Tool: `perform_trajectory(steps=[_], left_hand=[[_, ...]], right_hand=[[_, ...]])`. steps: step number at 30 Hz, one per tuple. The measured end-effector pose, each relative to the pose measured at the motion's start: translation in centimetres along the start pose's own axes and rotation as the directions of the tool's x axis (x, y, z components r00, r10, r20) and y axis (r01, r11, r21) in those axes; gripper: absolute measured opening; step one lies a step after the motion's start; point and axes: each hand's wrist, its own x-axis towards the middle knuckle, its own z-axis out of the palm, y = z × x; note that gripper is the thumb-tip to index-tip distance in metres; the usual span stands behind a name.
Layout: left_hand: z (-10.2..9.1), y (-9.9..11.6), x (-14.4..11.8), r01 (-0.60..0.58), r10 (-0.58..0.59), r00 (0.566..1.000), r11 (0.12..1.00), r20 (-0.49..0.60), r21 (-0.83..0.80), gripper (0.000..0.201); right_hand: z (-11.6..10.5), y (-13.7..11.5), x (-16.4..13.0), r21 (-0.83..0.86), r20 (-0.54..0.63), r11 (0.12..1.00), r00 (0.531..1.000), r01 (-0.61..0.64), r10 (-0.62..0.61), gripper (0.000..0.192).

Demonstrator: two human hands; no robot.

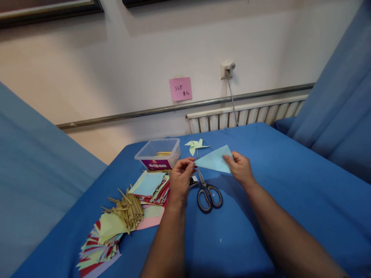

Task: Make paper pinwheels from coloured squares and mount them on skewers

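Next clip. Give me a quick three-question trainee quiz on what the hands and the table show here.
1. True or false: both hands hold the light blue folded paper.
2. Which thing lies on the table just below the paper? A) a stapler B) scissors C) a ruler
3. Fill in: the clear plastic box stands to the ____ of the green paper pinwheel in the picture.

Key
1. True: the left hand pinches its left tip and the right hand has a grip on its right end.
2. B: the scissors lie closed, handles toward the person.
3. left
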Motion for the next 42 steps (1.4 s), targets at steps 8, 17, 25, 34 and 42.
perform_trajectory(steps=[8,17,25,34,42], left_hand=[[0.3,-1.5,0.3,0.037,-0.043,0.992,0.998,-0.12,-0.045,0.033],[1.4,-2.0,-1.3,0.193,-0.191,0.972,0.981,0.135,0.0,0.029],[1.7,-1.4,-1.4,0.17,-0.159,0.982,0.98,0.101,-0.104,0.031],[1.9,-1.0,-1.6,0.151,-0.153,0.988,0.976,-0.004,-0.16,0.034],[1.8,-1.2,-1.5,0.126,-0.126,0.992,0.991,0.007,-0.05,0.03]], right_hand=[[0.5,0.0,-0.6,-0.029,-0.017,0.999,0.999,0.037,-0.038,0.039],[1.8,0.1,-1.1,0.251,0.003,0.955,0.987,-0.156,0.161,0.039],[1.7,-0.1,-1.2,0.233,0.02,0.959,0.987,-0.16,0.16,0.039],[1.7,-0.3,-1.6,0.092,-0.076,0.994,0.995,-0.05,0.057,0.039],[1.7,-0.4,-2.0,0.01,-0.097,1.0,0.995,-0.005,0.005,0.042]])
